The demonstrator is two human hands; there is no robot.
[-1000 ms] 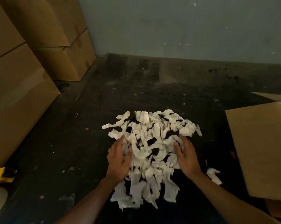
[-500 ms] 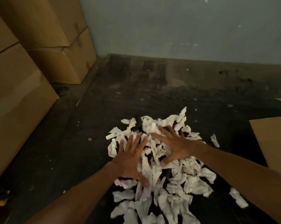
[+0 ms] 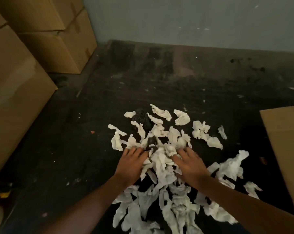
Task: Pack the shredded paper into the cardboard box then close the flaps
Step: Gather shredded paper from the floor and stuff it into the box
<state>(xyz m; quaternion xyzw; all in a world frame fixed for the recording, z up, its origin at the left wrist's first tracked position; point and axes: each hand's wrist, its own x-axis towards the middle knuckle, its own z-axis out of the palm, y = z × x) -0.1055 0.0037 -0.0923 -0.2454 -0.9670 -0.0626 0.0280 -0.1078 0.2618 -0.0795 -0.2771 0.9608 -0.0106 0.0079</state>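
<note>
Down on a dark, scuffed floor (image 3: 61, 159), a person's two bare hands press palm-down into a loose heap of shredded paper (image 3: 161, 168), seen from the head camera. Left hand (image 3: 130, 164) rests on the heap's left edge, fingers spread and slightly curled over white scraps; right hand (image 3: 191, 166) lies just beside it, fingers also spread, their tips buried among the strips. Neither hand has clearly closed around any paper. Between the two sets of fingers a ridge of crumpled strips rises. Beyond the fingertips more scraps fan out toward the wall (image 3: 193, 19), around a small dark lump (image 3: 142, 118) whose nature cannot be told. Behind the wrists, strips trail back between the forearms. Off to the right of the right hand's fingers, well apart from them, a cardboard box panel (image 3: 284, 149) enters the frame; whether its flaps are open cannot be told. Far left of the left hand's fingers stand stacked cardboard cartons (image 3: 24, 68).
</note>
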